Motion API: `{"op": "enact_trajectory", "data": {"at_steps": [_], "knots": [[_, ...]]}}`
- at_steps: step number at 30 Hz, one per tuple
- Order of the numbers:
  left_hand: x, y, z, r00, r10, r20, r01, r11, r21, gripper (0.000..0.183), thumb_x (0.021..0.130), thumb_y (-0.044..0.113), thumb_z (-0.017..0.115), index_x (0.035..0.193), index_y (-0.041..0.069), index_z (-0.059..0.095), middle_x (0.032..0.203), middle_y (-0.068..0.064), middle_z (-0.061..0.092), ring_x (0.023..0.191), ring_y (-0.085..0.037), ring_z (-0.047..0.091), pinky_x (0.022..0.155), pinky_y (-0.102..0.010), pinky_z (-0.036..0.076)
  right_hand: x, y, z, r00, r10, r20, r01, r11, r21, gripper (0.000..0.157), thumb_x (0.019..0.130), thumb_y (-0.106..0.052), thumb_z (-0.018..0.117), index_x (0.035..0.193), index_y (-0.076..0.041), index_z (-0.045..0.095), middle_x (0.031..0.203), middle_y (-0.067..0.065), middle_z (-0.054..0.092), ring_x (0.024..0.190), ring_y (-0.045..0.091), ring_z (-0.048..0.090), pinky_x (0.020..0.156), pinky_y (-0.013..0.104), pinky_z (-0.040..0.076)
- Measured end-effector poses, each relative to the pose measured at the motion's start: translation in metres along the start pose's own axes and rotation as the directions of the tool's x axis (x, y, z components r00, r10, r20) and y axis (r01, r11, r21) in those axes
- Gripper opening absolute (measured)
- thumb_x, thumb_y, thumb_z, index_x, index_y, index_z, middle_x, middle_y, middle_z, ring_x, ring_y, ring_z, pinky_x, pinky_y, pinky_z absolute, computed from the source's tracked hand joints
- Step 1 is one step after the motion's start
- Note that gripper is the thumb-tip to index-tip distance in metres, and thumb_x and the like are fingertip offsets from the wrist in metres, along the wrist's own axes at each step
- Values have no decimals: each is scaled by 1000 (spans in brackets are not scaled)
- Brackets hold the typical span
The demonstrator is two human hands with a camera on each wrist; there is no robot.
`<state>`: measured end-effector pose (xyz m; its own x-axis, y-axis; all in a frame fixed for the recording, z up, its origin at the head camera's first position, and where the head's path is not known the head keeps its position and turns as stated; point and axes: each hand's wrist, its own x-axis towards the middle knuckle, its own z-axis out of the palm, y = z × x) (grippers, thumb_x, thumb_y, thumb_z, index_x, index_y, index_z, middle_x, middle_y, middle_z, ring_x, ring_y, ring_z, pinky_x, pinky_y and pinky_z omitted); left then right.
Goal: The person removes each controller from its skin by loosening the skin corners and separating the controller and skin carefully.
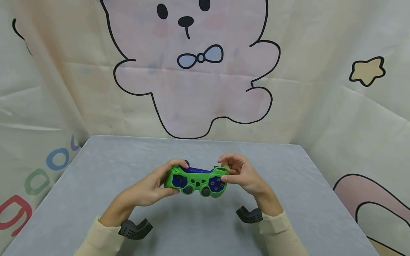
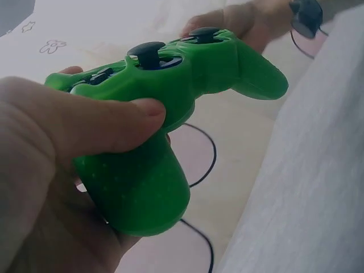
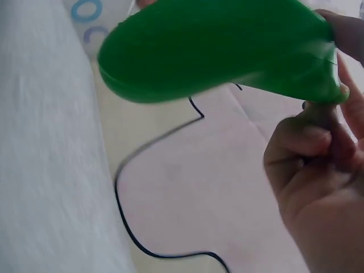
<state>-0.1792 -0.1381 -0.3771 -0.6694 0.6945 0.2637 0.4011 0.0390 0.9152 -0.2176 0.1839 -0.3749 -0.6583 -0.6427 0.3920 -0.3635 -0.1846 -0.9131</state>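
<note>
A dark blue game controller (image 1: 199,170) sits inside a green silicone cover (image 1: 192,176), held up above the table with its thumbsticks and buttons facing the head camera. My left hand (image 1: 144,192) grips its left handle, the thumb lying along the front beside a thumbstick in the left wrist view. At the upper right corner, my right hand (image 1: 241,174) pinches the edge of the cover between thumb and fingers. There the green rim is stretched away from the controller, as the right wrist view also shows. The handle's covered underside (image 3: 216,51) fills the top of that view.
A grey cloth-covered table (image 1: 198,227) lies beneath both hands. Behind it hangs a pale curtain (image 1: 307,89) printed with a bear, and more printed fabric runs along both sides. Dark wrist devices (image 1: 136,229) sit at the sleeve cuffs.
</note>
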Motion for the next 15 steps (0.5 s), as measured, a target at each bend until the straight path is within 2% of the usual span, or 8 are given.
{"op": "enact_trajectory", "data": {"at_steps": [4, 7, 11, 15], "knots": [[-2, 1, -1, 999, 4, -35, -1, 996, 89, 66, 92, -13, 61, 144, 22, 40, 144, -8, 45, 113, -19, 60, 92, -29, 55, 0, -5, 2, 1000, -26, -9, 24, 984, -175, 35, 87, 6, 73, 119, -8, 66, 75, 5, 42, 57, 17, 28, 49, 33, 27], [-2, 3, -2, 998, 14, -55, -6, 989, 145, 68, 90, -15, 61, 144, 23, 42, 144, -7, 47, 113, -19, 58, 94, -28, 53, -1, -10, 5, 999, -1, -44, -11, 962, -273, 31, 85, 1, 78, 114, -1, 66, 74, 1, 49, 56, 16, 32, 49, 32, 30], [-3, 4, -3, 996, 20, -82, -3, 978, 209, 70, 89, -15, 63, 145, 22, 43, 146, -6, 49, 115, -19, 57, 96, -27, 52, -1, -12, 9, 994, 52, -98, -81, 944, -321, 28, 84, -3, 81, 107, 1, 66, 78, -7, 59, 56, 9, 39, 48, 28, 36], [-3, 4, -3, 993, 26, -111, 6, 960, 281, 71, 89, -14, 65, 145, 23, 44, 148, -4, 50, 121, -19, 56, 99, -28, 52, 0, -14, 10, 989, 91, -116, -126, 933, -337, 24, 84, -3, 80, 100, 3, 64, 78, -3, 58, 57, 8, 41, 49, 27, 38]]}}
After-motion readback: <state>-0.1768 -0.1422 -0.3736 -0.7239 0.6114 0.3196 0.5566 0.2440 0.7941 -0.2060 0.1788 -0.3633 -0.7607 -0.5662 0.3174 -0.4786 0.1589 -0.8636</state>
